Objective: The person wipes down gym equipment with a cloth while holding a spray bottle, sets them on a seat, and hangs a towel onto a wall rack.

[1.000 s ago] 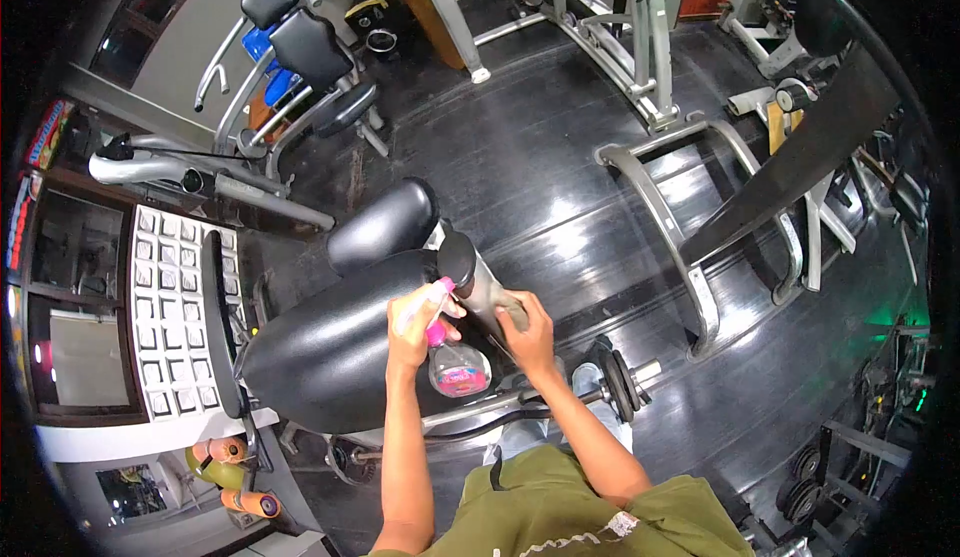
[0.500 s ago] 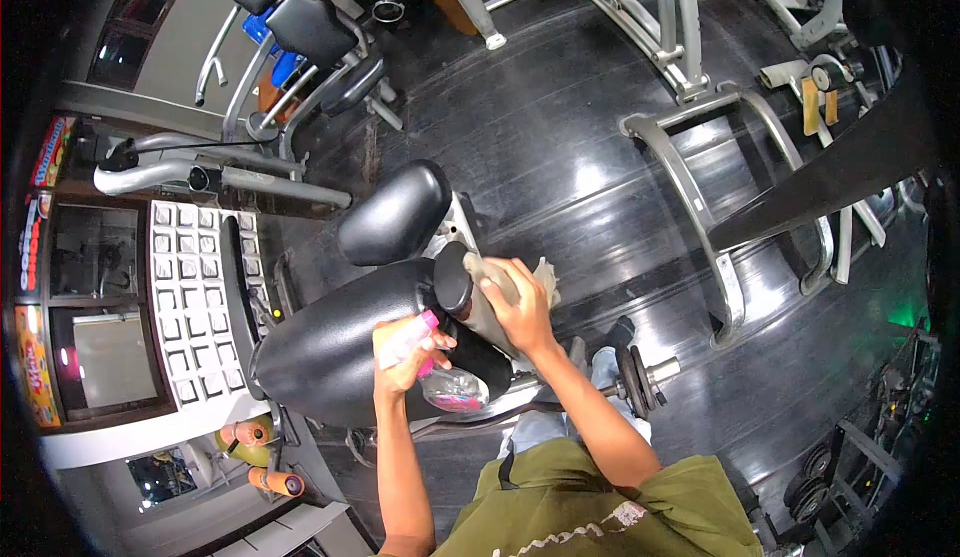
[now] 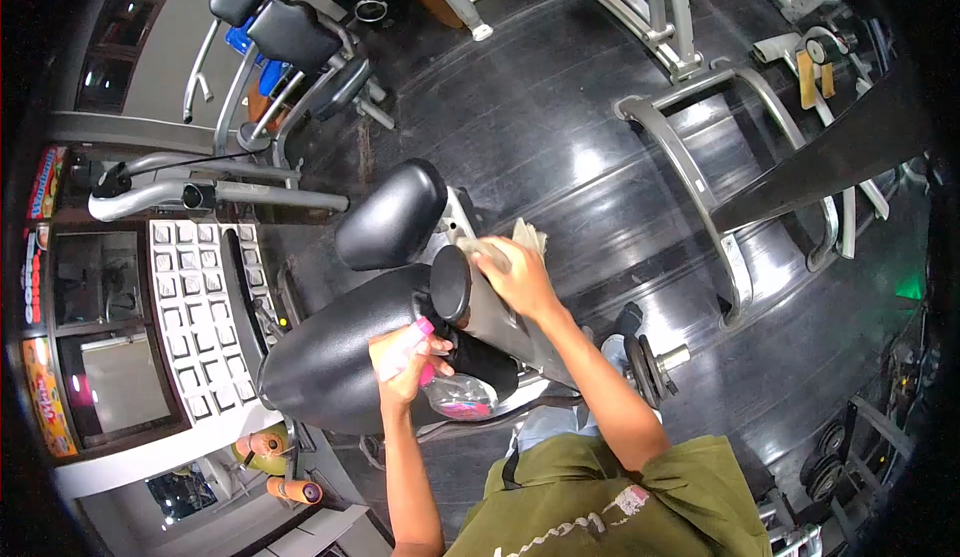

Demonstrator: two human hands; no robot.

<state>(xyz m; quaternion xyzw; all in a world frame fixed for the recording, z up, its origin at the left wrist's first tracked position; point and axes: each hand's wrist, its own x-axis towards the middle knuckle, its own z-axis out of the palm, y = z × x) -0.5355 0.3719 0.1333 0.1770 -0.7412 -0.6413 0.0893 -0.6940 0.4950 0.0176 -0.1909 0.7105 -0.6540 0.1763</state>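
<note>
My left hand is closed around the neck of a spray bottle, which has a pink trigger head and a clear body with pink on it. The bottle is tilted above the black padded bench. In my right hand is a light cloth, bunched under the fingers and sticking out past them. The fingers press it against the upper side of a grey metal post with a round black end cap. The palm side of that hand is hidden.
A smaller black pad sits just beyond the post. A bar with weight plates lies near my legs. Metal frame rails stand to the right, and a seated machine stands at the far left. The floor is dark.
My right hand has slid a little up and away along the post, and the cloth end now points upward instead of right. My left hand keeps the spray bottle in nearly the same place.
</note>
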